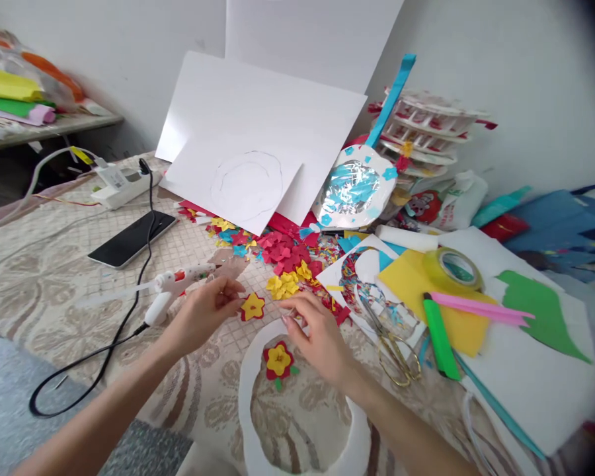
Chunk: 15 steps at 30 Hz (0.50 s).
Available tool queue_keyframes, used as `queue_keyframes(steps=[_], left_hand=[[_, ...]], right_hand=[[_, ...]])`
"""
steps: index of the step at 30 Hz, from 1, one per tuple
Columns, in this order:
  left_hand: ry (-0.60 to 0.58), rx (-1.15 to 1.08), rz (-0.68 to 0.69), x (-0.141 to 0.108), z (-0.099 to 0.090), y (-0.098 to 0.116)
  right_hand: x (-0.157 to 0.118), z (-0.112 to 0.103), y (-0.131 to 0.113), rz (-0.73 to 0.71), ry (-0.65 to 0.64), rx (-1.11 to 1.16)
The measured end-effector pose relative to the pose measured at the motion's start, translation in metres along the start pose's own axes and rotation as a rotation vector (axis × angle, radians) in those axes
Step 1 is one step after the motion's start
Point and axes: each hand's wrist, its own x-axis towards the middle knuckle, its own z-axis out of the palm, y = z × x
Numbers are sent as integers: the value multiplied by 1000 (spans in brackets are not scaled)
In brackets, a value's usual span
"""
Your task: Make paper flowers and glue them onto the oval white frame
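My left hand (209, 309) has its thumb and fingers closed at the left edge of a small paper flower (252, 307), yellow petals on a red layer. Just right of it, my right hand (320, 334) has its thumb and index finger slightly apart, with nothing visible between them. Below the hands lies a white paper ring (246, 403) with a wavy outline, partly covered by my right hand and forearm. Inside its opening sits a second red and yellow flower (279, 360) with green leaves. Yellow paper cutouts (283, 285) lie beyond my fingers.
A white glue gun (163, 294) and its black cord lie left, near a phone (131, 239) and power strip (123, 188). Scissors (396, 354), a green marker (440, 337) and a tape roll (453, 269) lie right. White sheets (258, 125) and a blue-handled paper fan (357, 185) stand behind.
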Motion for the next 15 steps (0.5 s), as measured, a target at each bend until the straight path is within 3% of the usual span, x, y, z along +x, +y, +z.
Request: queue_keyframes(steps=[3,7,11,15], left_hand=[[-76,-211,-49,3,6,17],[-213,-315,5,10,35,46],[-325,-339,50,23,73,68],[-330,-360,38,34,104,77]], right_hand=[[-6,-11,-1,141,40,247],[-15,-28,3,304,33,577],[-28,-43,18,423,123,700],[-43,-54,39,456,293,753]])
